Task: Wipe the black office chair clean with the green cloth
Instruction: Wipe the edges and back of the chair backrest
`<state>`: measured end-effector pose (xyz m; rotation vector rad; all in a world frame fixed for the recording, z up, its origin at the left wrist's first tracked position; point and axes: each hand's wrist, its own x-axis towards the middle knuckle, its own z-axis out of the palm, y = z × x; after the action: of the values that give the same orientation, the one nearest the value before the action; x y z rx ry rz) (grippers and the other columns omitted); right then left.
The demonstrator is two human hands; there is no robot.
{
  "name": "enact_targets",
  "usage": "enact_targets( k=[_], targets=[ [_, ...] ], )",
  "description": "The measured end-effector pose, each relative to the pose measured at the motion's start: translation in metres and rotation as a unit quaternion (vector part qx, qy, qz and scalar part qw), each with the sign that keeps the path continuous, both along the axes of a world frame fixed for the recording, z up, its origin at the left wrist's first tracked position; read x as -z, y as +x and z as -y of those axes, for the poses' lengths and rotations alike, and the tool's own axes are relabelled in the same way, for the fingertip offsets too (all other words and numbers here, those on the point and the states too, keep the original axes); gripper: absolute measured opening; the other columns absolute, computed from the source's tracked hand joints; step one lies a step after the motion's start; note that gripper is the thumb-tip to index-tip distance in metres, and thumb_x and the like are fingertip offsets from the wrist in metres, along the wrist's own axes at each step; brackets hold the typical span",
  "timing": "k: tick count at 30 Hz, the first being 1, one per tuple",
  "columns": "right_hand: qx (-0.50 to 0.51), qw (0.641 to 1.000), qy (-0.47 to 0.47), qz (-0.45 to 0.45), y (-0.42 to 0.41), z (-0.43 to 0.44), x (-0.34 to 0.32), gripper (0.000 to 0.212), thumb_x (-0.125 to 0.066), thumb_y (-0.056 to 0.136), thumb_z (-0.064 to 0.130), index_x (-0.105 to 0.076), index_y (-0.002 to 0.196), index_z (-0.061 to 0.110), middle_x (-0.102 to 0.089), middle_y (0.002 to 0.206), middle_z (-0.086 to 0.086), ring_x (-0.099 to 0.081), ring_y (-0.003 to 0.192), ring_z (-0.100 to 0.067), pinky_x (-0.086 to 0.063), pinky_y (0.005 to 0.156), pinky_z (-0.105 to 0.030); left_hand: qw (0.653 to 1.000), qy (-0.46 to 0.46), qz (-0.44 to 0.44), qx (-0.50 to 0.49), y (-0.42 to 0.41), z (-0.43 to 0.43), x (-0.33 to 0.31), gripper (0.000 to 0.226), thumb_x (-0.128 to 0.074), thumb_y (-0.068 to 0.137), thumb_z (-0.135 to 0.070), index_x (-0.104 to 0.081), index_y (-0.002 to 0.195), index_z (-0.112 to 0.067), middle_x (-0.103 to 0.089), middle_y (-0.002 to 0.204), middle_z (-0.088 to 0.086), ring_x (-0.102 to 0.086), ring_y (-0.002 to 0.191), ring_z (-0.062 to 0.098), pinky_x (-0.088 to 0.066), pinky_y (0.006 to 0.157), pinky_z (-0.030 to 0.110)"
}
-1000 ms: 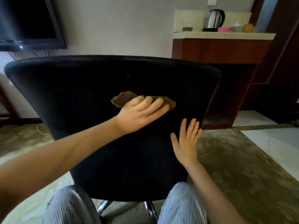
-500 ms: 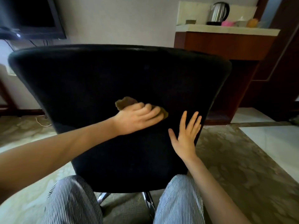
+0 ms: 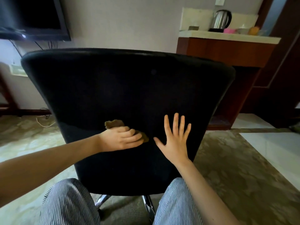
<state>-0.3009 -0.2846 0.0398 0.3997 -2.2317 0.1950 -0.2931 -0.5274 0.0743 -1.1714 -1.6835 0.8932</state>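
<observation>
The black office chair [image 3: 129,88] fills the middle of the view, its backrest facing the person. The left hand [image 3: 121,138] curls over the green cloth [image 3: 113,123] and presses it against the lower backrest. Cloth edges show at the hand's 11 and 3 o'clock. At its 3 o'clock, just apart, the right hand [image 3: 176,140] lies flat on the backrest, fingers spread wide. A kettle [image 3: 221,19] stands on the desk [image 3: 227,35] at the chair's 1 o'clock.

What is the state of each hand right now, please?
Left hand: closed, fingers curled over the green cloth, holding it against the black office chair back.
Right hand: open, fingers spread flat on the chair back.
</observation>
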Motion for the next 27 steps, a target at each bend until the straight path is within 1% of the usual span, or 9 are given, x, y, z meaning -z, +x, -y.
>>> enact_targets(
  k=[2,4,8,10,12,16,19,23,27],
  targets=[
    [0.004,1.000,0.006,-0.006,0.001,0.003,-0.001,0.104,-0.076,0.067,0.050,-0.020,0.146,0.012,-0.015,0.146,-0.021,-0.013,0.133,-0.042,-0.013,0.099,-0.062,0.999,-0.014,-0.025,0.014,0.001,0.004,-0.016,0.037,-0.026,0.095,0.002,-0.048,0.120,-0.015,-0.044,0.118,0.005,-0.043,0.096,0.019,-0.035,0.084,0.032],
    [0.014,1.000,0.013,-0.007,0.003,0.005,-0.001,0.109,-0.077,0.065,0.051,-0.016,0.146,0.014,-0.014,0.146,-0.023,-0.014,0.132,-0.044,-0.014,0.099,-0.062,0.998,0.036,-0.044,0.031,0.003,0.004,-0.044,0.037,-0.025,0.096,0.002,-0.048,0.120,-0.015,-0.044,0.117,0.006,-0.044,0.095,0.020,-0.035,0.082,0.030],
    [0.021,0.997,0.056,-0.040,0.008,0.014,-0.006,0.094,-0.074,0.068,0.051,-0.026,0.142,0.017,-0.021,0.142,-0.022,-0.020,0.131,-0.043,-0.017,0.099,-0.065,0.982,0.169,-0.059,0.058,0.006,0.007,-0.080,0.030,-0.037,0.096,-0.004,-0.052,0.121,-0.014,-0.047,0.115,0.008,-0.046,0.093,0.022,-0.037,0.079,0.030],
    [0.003,0.992,0.109,-0.068,0.013,0.024,-0.009,0.091,-0.073,0.071,0.052,-0.026,0.142,0.021,-0.026,0.141,-0.016,-0.027,0.130,-0.036,-0.025,0.105,-0.060,0.973,0.212,-0.061,0.066,0.004,0.007,-0.074,0.029,-0.041,0.095,-0.008,-0.053,0.120,-0.015,-0.048,0.115,0.007,-0.046,0.093,0.022,-0.038,0.079,0.031],
    [-0.005,0.989,0.132,-0.073,0.014,0.035,-0.008,0.091,-0.071,0.071,0.056,-0.024,0.142,0.023,-0.025,0.142,-0.013,-0.027,0.130,-0.032,-0.022,0.108,-0.055,0.971,0.223,-0.054,0.065,0.001,0.007,-0.055,0.029,-0.040,0.096,-0.010,-0.053,0.121,-0.017,-0.048,0.115,0.006,-0.046,0.093,0.021,-0.038,0.079,0.031],
    [0.005,0.991,0.124,-0.040,0.008,0.039,0.001,0.092,-0.070,0.068,0.060,-0.026,0.141,0.027,-0.029,0.143,-0.014,-0.026,0.130,-0.033,-0.024,0.102,-0.059,0.967,0.250,0.004,0.043,0.000,0.015,-0.009,0.031,-0.040,0.095,-0.009,-0.052,0.122,-0.018,-0.048,0.116,0.004,-0.047,0.095,0.019,-0.038,0.080,0.029],
    [0.005,0.989,0.141,-0.035,0.001,0.028,0.002,0.098,-0.076,0.061,0.060,-0.030,0.140,0.027,-0.052,0.135,-0.013,-0.038,0.125,-0.031,-0.040,0.096,-0.055,0.983,0.177,0.024,0.027,0.001,0.032,0.017,0.032,-0.039,0.095,-0.003,-0.050,0.122,-0.016,-0.046,0.115,0.005,-0.047,0.093,0.019,-0.038,0.082,0.030],
    [0.014,0.988,0.155,-0.023,-0.002,0.025,-0.002,0.101,-0.079,0.056,0.058,-0.031,0.138,0.023,-0.059,0.127,-0.016,-0.056,0.117,-0.035,-0.044,0.092,-0.056,0.999,0.033,-0.008,0.033,0.001,0.051,0.007,0.037,-0.032,0.094,0.004,-0.047,0.123,-0.014,-0.044,0.118,0.004,-0.045,0.097,0.019,-0.036,0.086,0.032],
    [0.021,0.986,0.162,-0.032,-0.005,0.020,0.000,0.101,-0.080,0.055,0.055,-0.033,0.136,0.019,-0.059,0.125,-0.020,-0.056,0.115,-0.038,-0.042,0.091,-0.058,0.996,0.047,-0.056,0.041,0.005,0.052,-0.033,0.035,-0.033,0.095,0.003,-0.048,0.122,-0.014,-0.045,0.117,0.006,-0.044,0.095,0.020,-0.037,0.083,0.030]
  ],
)
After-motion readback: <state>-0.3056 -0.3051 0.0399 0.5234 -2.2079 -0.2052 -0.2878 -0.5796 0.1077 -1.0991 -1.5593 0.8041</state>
